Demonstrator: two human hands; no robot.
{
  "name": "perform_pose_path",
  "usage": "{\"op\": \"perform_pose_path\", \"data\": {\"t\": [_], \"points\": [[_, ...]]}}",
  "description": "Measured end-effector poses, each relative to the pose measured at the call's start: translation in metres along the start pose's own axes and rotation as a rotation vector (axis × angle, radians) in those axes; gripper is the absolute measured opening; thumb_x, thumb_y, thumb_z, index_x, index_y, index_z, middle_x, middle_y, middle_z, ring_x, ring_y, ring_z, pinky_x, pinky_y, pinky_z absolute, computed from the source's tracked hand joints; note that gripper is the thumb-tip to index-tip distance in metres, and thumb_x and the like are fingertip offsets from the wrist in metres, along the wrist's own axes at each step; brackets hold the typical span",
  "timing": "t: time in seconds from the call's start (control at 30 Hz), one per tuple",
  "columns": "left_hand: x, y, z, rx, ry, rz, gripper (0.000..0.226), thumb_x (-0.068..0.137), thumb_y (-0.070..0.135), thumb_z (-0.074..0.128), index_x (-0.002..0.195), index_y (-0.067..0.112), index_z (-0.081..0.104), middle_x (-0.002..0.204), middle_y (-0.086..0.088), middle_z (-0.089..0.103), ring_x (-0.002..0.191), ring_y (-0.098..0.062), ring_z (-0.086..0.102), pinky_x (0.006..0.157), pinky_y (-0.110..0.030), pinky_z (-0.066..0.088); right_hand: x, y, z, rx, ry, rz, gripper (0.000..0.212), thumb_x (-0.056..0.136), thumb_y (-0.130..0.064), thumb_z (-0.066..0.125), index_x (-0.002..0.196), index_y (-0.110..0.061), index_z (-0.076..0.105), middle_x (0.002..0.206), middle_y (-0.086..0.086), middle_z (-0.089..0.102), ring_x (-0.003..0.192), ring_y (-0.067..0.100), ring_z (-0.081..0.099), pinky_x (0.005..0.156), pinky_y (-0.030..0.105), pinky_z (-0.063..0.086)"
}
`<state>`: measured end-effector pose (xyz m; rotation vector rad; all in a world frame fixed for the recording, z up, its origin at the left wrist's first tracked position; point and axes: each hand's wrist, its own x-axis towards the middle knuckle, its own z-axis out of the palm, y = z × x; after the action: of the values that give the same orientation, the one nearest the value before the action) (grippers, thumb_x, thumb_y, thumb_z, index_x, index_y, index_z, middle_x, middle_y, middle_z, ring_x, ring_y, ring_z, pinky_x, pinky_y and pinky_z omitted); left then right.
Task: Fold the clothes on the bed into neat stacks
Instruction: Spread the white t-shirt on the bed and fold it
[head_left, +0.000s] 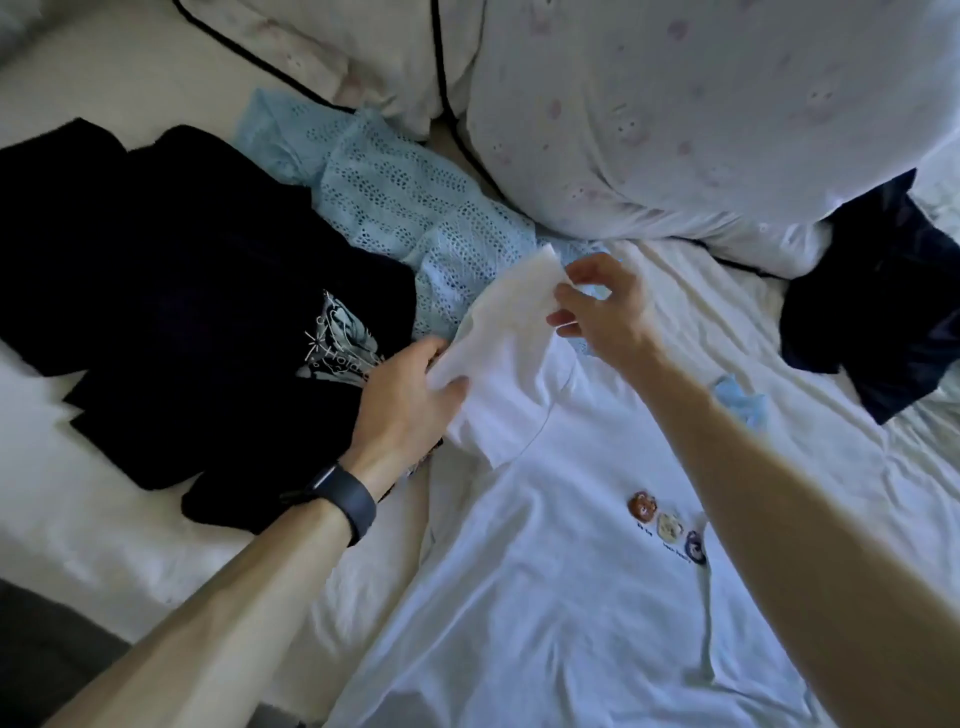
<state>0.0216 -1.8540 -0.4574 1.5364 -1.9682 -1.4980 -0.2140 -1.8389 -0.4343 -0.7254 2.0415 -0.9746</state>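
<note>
A white T-shirt (545, 587) with three small round prints on the chest lies spread on the bed in front of me. Its left sleeve (498, 358) is lifted and turned inward. My left hand (410, 400) pinches the sleeve's lower edge between thumb and fingers. My right hand (597, 306) pinches the sleeve's upper corner. A black T-shirt (208, 312) with a pale graphic lies crumpled to the left. A light blue eyelet garment (410, 202) lies behind the sleeve. Another dark garment (878, 312) sits at the right.
Two pale pillows (675, 104) with dark piping are piled at the head of the bed. The white bedsheet (104, 519) shows at the left and right. A small light blue scrap (740, 397) lies beside my right forearm. A dark watch sits on my left wrist.
</note>
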Motion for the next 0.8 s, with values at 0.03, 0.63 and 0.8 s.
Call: {"op": "perform_pose_path", "data": {"t": [0.03, 0.63, 0.8], "points": [[-0.013, 0.014, 0.004, 0.022, 0.069, 0.116, 0.01, 0.087, 0.03, 0.068, 0.093, 0.031, 0.06, 0.083, 0.016, 0.064, 0.075, -0.002, 0.06, 0.061, -0.024, 0.042, -0.013, 0.003, -0.017, 0.126, 0.027, 0.016, 0.018, 0.081, -0.004, 0.067, 0.082, -0.022, 0.063, 0.09, 0.006, 0.071, 0.071, 0.022, 0.076, 0.062, 0.028, 0.058], [-0.104, 0.006, 0.114, 0.732, -0.245, 0.21, 0.072, 0.071, 0.014, 0.067, 0.139, 0.02, 0.047, 0.129, -0.004, 0.051, 0.109, -0.029, 0.055, 0.083, -0.039, 0.049, -0.056, 0.141, -0.102, -0.439, -0.109, 0.255, 0.041, 0.09, -0.065, 0.062, 0.079, -0.026, 0.054, 0.07, -0.012, 0.054, 0.066, 0.008, 0.051, 0.062, 0.03, 0.037], [-0.089, -0.012, 0.103, 0.635, -0.295, 0.117, 0.044, 0.091, 0.019, 0.052, 0.134, 0.03, 0.05, 0.12, 0.001, 0.057, 0.104, -0.028, 0.062, 0.078, -0.037, 0.049, -0.021, 0.13, -0.084, -0.518, -0.145, 0.238, 0.038, 0.09, -0.048, 0.069, 0.069, -0.018, 0.057, 0.07, 0.001, 0.056, 0.074, 0.024, 0.054, 0.06, 0.032, 0.04]]}}
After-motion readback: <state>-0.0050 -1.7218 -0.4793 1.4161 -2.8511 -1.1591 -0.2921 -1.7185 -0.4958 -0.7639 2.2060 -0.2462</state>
